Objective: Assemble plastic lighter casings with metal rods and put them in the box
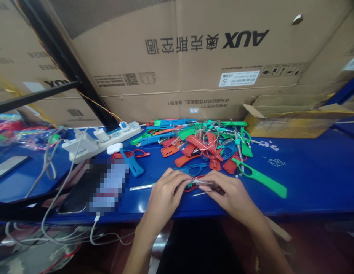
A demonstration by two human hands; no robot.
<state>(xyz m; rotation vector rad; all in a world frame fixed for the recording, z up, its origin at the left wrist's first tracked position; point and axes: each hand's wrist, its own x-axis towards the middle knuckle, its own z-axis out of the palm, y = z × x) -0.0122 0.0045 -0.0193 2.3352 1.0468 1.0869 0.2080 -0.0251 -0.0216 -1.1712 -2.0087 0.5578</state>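
Red lighter (197,182): lies open near the table's (311,182) front edge; seems partly assembled, lacks a cover.
Left hand (167,189): pinches the tube end.
Right hand (230,189): pinches the body, slim rod (202,193) beneath fingertips.
Loose shells (200,144): lie heaped toward back edge, apparently unjoined.

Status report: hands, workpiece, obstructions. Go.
Left hand and right hand pinching part-built lighter between them. Thin metal rod projecting from right hand's grip. Loose casings heaped just beyond.

Left hand (167,190) and right hand (229,191) hold a lighter (196,182) between them over blue desk (316,182). Thin metal rod (202,193) juts from right hand. Coloured lighter parts (204,146) heaped beyond; open box (282,125) at back right.
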